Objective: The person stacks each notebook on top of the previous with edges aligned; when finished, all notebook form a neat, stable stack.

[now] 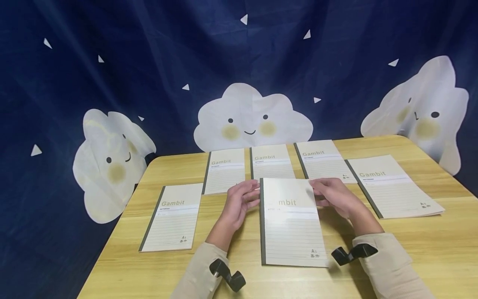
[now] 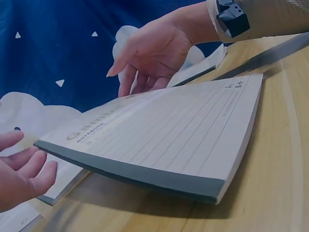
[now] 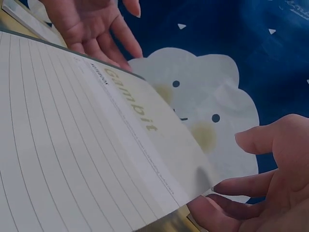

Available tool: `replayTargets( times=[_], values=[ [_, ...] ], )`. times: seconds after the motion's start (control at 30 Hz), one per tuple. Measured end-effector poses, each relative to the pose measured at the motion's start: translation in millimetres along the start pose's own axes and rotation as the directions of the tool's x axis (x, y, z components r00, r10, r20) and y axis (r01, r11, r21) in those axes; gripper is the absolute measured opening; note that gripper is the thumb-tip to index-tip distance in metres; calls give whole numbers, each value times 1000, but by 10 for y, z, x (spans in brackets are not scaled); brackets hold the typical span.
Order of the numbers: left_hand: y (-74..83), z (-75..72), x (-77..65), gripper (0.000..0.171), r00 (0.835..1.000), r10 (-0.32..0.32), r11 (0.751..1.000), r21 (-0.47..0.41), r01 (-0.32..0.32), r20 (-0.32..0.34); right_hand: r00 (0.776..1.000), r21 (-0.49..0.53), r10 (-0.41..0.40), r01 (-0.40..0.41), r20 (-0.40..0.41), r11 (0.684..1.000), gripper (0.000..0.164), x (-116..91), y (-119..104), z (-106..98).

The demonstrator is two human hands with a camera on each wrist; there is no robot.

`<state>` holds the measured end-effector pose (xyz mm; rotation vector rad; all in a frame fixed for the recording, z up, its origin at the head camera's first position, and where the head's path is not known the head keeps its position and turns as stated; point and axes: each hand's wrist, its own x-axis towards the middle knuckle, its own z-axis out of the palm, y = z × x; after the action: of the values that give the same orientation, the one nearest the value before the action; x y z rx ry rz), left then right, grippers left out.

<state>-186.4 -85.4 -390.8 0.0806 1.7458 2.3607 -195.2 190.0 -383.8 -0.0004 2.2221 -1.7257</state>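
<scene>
Notebook between two loosely opened hands

Both hands stand apart, neither clamped on anything. A pale notebook (image 1: 293, 232) lies between them and reaches back toward the wearer, its far end raised off the worktop (image 1: 112, 265); whether its near edge rests there, cannot tell. Left hand (image 1: 240, 203): fingers relaxed, tips at the far end of the dark spine (image 1: 262, 224). Right hand (image 1: 332, 195): fingers at the far right corner, thumb lifted clear of the cover in the right wrist view. Glare hides part of the title "Gambit" from the head camera.

Five similar notebooks lie around: one (image 1: 169, 226) left of the left hand, three (image 1: 271, 168) in a row beyond both hands, one (image 1: 397, 189) right of the right hand. Beige sleeves (image 1: 388, 263) carry black wrist devices (image 1: 360, 251). Farther beyond the hands, a dark blue curtain (image 1: 168, 50) bears smiling white clouds (image 1: 250, 110).
</scene>
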Motion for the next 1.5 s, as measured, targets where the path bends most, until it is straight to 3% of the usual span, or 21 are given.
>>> replayTargets(
  times=[0.23, 0.4, 0.63, 0.93, 1.13, 1.3, 1.5],
  values=[
    [-10, -83, 16, 42, 997, -9, 999, -41, 12, 79, 999, 17, -17, 17, 32, 1000, 68, 0, 6, 4],
    [-15, -133, 23, 43, 996, -26, 998, -63, 32, 89, 997, 39, -49, 47, 55, 998, 68, -6, 14, 10],
    [-40, -189, 47, 40, 997, -34, 997, -68, 39, 72, 988, 78, -103, 94, 114, 993, 70, 15, 86, 12],
    [-86, -253, 89, 48, 998, -63, 992, -108, 66, 24, 962, 116, -159, 136, 224, 984, 94, 71, 232, 14],
    [-137, -268, 129, 39, 996, -81, 983, -170, 73, -36, 954, 136, -201, 174, 221, 975, 79, 103, 293, 41],
    [-149, -258, 135, 36, 996, -83, 990, -120, 78, -44, 957, 126, -193, 169, 218, 978, 76, 107, 302, 62],
    [-147, -277, 120, 48, 991, -136, 991, 20, 135, 17, 928, 150, -158, 112, 339, 982, 93, 85, 318, 43]
  ],
)
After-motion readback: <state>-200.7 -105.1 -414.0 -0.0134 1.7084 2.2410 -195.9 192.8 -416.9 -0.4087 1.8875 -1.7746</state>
